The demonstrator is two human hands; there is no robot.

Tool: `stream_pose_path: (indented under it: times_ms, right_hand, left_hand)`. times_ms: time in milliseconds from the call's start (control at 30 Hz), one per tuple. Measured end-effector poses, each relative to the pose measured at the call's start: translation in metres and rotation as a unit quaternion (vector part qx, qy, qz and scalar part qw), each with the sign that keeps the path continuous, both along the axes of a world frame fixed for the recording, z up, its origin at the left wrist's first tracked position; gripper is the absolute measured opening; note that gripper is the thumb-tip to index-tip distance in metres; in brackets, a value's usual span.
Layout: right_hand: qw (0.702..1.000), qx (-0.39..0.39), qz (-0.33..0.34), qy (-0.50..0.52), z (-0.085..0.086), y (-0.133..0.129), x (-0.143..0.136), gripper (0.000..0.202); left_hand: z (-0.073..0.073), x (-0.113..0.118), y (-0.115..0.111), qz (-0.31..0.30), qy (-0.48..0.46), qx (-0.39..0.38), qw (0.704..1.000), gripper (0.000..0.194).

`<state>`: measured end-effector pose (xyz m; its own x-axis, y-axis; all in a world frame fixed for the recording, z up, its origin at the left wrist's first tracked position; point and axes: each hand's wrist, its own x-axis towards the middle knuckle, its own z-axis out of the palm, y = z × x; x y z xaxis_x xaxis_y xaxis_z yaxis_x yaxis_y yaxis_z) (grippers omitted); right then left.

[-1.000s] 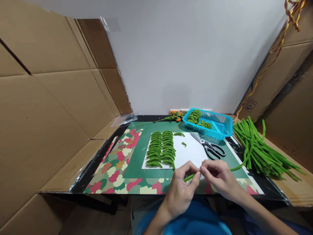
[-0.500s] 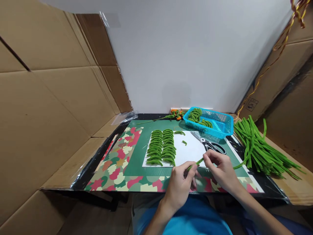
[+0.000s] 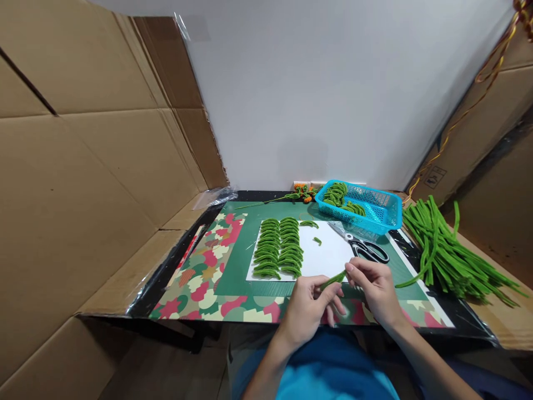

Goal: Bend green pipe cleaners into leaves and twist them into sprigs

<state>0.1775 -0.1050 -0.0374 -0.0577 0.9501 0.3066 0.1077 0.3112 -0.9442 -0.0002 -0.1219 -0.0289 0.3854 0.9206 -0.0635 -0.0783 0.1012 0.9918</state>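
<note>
Pipe cleaner (image 3: 334,278), green and fuzzy, spans the two hands above the near side of the mat (image 3: 233,255), near the white sheet (image 3: 328,258). Thumb and fingers of the left hand (image 3: 305,311) pinch its left part; the right hand (image 3: 377,288) pinches its right tip. On the sheet's left half, curved green pieces (image 3: 270,247) lie in two columns. Scissors (image 3: 348,237) rest to the right, beyond them a blue basket (image 3: 377,228), and farther right a green bundle (image 3: 452,261).
</note>
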Motion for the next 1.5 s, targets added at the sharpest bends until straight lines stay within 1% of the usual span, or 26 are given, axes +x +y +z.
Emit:
stream_pose_path:
  times_ms: [200,367,467,567,633,700,733,800,867,933,967,1033,1133,1200,1300,1333,1400,1500]
  right_hand:
    - [0.998,0.038,-0.051,-0.026,0.009,-0.003,0.001,0.049]
    - [0.993,0.062,-0.087,-0.058,0.005,-0.004,-0.001,0.042]
    - [0.989,0.066,-0.096,-0.087,0.002,-0.005,-0.004,0.04]
    - [0.98,0.084,-0.121,-0.134,0.002,-0.006,-0.007,0.044]
    - [0.977,0.08,-0.133,-0.143,0.003,-0.005,-0.008,0.045]
    - [0.986,0.044,-0.12,-0.107,0.004,-0.004,-0.01,0.045]
    - [0.992,0.017,-0.098,-0.074,0.006,-0.003,-0.012,0.044]
    - [0.999,-0.037,-0.027,0.005,0.008,0.0,-0.014,0.04]
    - [0.994,-0.076,0.032,0.068,0.009,0.0,-0.016,0.039]
    - [0.989,-0.1,0.039,0.097,0.007,-0.001,-0.019,0.036]
    - [0.989,-0.105,0.025,0.1,0.005,-0.003,-0.02,0.035]
    - [0.992,-0.095,-0.024,0.083,0.001,-0.007,-0.022,0.031]
    - [0.994,-0.045,-0.095,0.033,-0.004,-0.011,-0.027,0.029]
    - [0.994,-0.035,-0.096,0.033,-0.003,-0.012,-0.029,0.029]
    - [0.992,-0.065,-0.052,0.097,0.004,-0.01,-0.028,0.031]
    - [0.99,-0.071,-0.048,0.116,0.005,-0.01,-0.027,0.032]
    - [0.988,-0.065,-0.068,0.126,0.004,-0.01,-0.025,0.03]
    - [0.987,-0.015,-0.131,0.094,-0.005,-0.013,-0.026,0.024]
  left_hand:
    - [-0.003,0.0,0.0,-0.006,0.019,-0.003,1.0,0.051]
    - [-0.004,0.001,0.001,-0.001,0.031,-0.015,0.999,0.053]
    - [-0.004,0.002,-0.001,0.026,0.057,-0.018,0.998,0.053]
    - [-0.007,0.004,-0.002,0.071,0.101,0.022,0.992,0.053]
    - [-0.01,0.004,-0.002,0.09,0.106,0.04,0.989,0.053]
    - [-0.012,0.004,-0.001,0.094,0.086,0.03,0.991,0.051]
    - [-0.013,0.004,-0.001,0.092,0.072,0.019,0.993,0.051]
    - [-0.012,0.003,0.0,0.083,0.051,-0.001,0.995,0.054]
    - [-0.011,0.003,0.0,0.071,0.042,-0.012,0.997,0.057]
    - [-0.009,0.003,0.0,0.066,0.046,-0.013,0.997,0.058]
    - [-0.008,0.003,-0.001,0.065,0.056,-0.008,0.996,0.058]
    - [-0.007,0.003,-0.002,0.068,0.085,0.014,0.994,0.058]
    - [-0.007,0.002,-0.003,0.065,0.113,0.047,0.99,0.06]
    - [-0.007,0.0,-0.003,0.058,0.102,0.049,0.992,0.059]
    - [-0.007,-0.001,-0.003,0.045,0.063,0.012,0.997,0.056]
    - [-0.006,-0.001,-0.003,0.041,0.054,0.0,0.998,0.056]
    - [-0.007,-0.001,-0.003,0.034,0.051,-0.011,0.998,0.057]
    - [-0.007,0.0,-0.003,0.032,0.064,0.002,0.997,0.057]
